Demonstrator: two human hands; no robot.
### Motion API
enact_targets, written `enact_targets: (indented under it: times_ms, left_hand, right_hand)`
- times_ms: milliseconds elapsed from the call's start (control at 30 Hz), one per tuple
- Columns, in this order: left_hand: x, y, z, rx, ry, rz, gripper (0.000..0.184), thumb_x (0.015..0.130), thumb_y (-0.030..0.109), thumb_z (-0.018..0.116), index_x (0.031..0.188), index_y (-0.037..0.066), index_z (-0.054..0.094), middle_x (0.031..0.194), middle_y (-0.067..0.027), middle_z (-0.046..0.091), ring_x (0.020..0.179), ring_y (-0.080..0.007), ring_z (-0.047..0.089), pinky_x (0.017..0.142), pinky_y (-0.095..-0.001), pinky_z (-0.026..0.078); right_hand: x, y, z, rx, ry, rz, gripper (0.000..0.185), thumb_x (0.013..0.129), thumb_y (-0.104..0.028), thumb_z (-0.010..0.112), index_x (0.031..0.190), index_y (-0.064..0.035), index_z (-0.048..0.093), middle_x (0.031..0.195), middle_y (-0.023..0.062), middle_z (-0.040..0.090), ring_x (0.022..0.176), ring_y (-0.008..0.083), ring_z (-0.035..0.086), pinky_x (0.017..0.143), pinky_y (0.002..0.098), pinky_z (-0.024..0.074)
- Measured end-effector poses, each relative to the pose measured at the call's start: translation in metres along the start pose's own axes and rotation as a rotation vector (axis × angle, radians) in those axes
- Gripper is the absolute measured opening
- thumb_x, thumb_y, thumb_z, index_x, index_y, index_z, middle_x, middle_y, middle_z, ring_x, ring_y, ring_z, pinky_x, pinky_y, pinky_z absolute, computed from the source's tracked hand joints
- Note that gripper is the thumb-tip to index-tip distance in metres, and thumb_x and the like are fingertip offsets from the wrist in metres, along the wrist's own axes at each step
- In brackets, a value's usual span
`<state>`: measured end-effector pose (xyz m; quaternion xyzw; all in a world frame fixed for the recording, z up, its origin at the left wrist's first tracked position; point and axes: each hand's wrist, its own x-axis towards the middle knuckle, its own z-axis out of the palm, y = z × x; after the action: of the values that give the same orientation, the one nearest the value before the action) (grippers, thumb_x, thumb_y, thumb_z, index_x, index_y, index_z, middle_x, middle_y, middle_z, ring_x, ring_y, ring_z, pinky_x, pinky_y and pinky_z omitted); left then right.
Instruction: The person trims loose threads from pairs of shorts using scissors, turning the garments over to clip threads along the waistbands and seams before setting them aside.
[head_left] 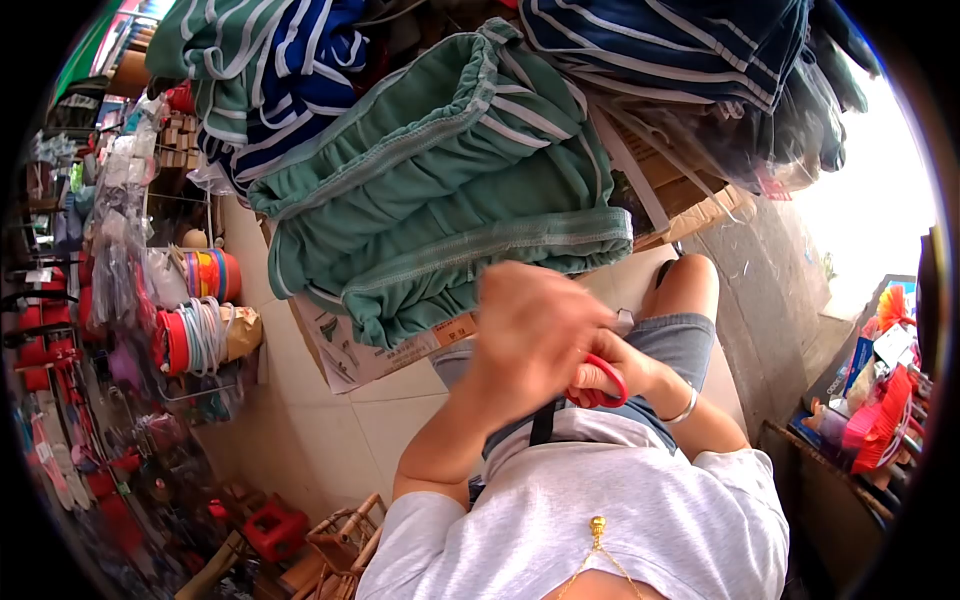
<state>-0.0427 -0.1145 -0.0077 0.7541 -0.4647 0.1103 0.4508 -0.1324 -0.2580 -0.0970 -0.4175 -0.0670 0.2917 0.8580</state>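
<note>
My right hand (pixel 622 368) is closed around red-handled scissors (pixel 612 382), held just above my lap. Most of their blades are out of sight. Close beside it, my left hand (pixel 525 320) is raised and smeared by motion, so its fingers do not show clearly. Just beyond the left hand lies a green garment (pixel 420 190) with white stripes and gathered elastic bands. It rests on a flattened cardboard box (pixel 360 365) in front of me.
Blue and green striped clothes (pixel 290 50) are piled at the back left. More dark blue striped garments (pixel 670 45) lie at the back right, beside clear plastic bags (pixel 780 150). Crowded shelf goods (pixel 205 335) line the left; colourful items (pixel 885 400) stand at the right.
</note>
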Motion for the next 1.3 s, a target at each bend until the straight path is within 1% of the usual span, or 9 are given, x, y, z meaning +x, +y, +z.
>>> enact_targets:
  times_ms: [100,267,367,400,467,967,1067,1133,1300]
  left_hand:
    - [0.010,0.024,0.029,-0.060,-0.227,0.086,0.040,0.069,0.004,0.062,0.108,0.009,0.066,0.110,-0.0051,0.063,0.099,-0.0212,0.057,0.088,-0.0361,0.040]
    - [0.001,-0.002,0.017,0.062,-0.123,0.044,0.029,0.073,0.007,0.064,0.102,0.007,0.067,0.099,-0.0053,0.067,0.087,-0.0226,0.061,0.080,-0.0355,0.046]
    - [0.007,-0.031,-0.021,0.322,0.060,-0.193,0.018,0.082,0.000,0.064,0.098,0.004,0.068,0.080,-0.0079,0.064,0.069,-0.0207,0.060,0.061,-0.0290,0.047]
    - [0.006,-0.042,-0.030,0.257,0.057,-0.321,0.022,0.081,0.001,0.065,0.103,0.002,0.067,0.079,-0.0076,0.061,0.066,-0.0168,0.057,0.060,-0.0271,0.046]
    - [0.004,-0.053,-0.036,0.204,-0.031,-0.548,0.027,0.078,0.009,0.070,0.104,0.006,0.067,0.083,-0.0082,0.060,0.072,-0.0233,0.057,0.064,-0.0331,0.046]
    - [-0.003,-0.070,-0.017,0.403,0.030,-0.218,0.008,0.081,0.001,0.064,0.088,0.002,0.062,0.080,-0.0091,0.059,0.070,-0.0251,0.057,0.064,-0.0314,0.045]
    - [-0.007,-0.071,-0.018,0.282,0.089,-0.309,0.006,0.083,0.005,0.063,0.085,0.003,0.058,0.080,-0.0094,0.059,0.074,-0.0290,0.057,0.065,-0.0369,0.045]
    - [-0.010,-0.070,-0.021,0.226,0.100,-0.366,0.005,0.085,0.006,0.061,0.087,0.003,0.057,0.080,-0.0102,0.060,0.073,-0.0288,0.057,0.065,-0.0359,0.045]
    - [-0.018,-0.070,-0.025,0.081,0.140,-0.459,0.006,0.090,0.006,0.057,0.089,0.000,0.057,0.081,-0.0112,0.061,0.072,-0.0253,0.059,0.066,-0.0315,0.046]
  right_hand:
    - [-0.004,0.026,-0.006,-0.245,0.042,-0.203,0.041,0.088,-0.042,0.063,0.099,-0.0039,0.053,0.069,0.0022,0.056,0.057,0.0103,0.057,0.050,0.0245,0.0463]
    - [-0.011,0.031,-0.006,-0.044,0.017,-0.052,0.041,0.089,-0.041,0.063,0.102,-0.0038,0.053,0.069,0.0031,0.056,0.057,0.0102,0.056,0.050,0.0240,0.0463]
    - [-0.010,0.018,-0.002,0.062,0.010,0.019,0.043,0.088,-0.042,0.064,0.105,-0.0033,0.053,0.068,0.0030,0.056,0.055,0.0093,0.055,0.050,0.0232,0.0457]
    - [-0.010,0.019,-0.002,0.055,-0.001,0.022,0.044,0.088,-0.042,0.064,0.105,-0.0032,0.053,0.068,0.0027,0.056,0.055,0.0091,0.055,0.050,0.0228,0.0455]
    - [-0.008,0.019,-0.001,0.047,-0.010,0.021,0.044,0.088,-0.042,0.064,0.105,-0.0031,0.053,0.068,0.0025,0.056,0.055,0.0088,0.055,0.050,0.0224,0.0454]
    - [-0.006,-0.004,0.005,-0.026,0.007,-0.013,0.049,0.088,-0.045,0.063,0.104,-0.0008,0.053,0.068,0.0030,0.056,0.057,0.0101,0.056,0.051,0.0226,0.0459]
    - [0.000,-0.012,0.008,0.011,0.012,-0.032,0.050,0.084,-0.043,0.068,0.105,0.0000,0.053,0.070,0.0077,0.061,0.059,0.0140,0.061,0.052,0.0237,0.0473]
    - [0.007,-0.018,0.011,-0.061,-0.025,-0.191,0.050,0.084,-0.041,0.068,0.106,-0.0001,0.050,0.074,0.0058,0.059,0.068,0.0143,0.065,0.056,0.0258,0.0514]
    - [0.019,-0.018,0.017,0.073,-0.074,-0.185,0.053,0.082,-0.041,0.069,0.109,-0.0001,0.049,0.078,0.0077,0.060,0.072,0.0165,0.066,0.059,0.0275,0.0530]
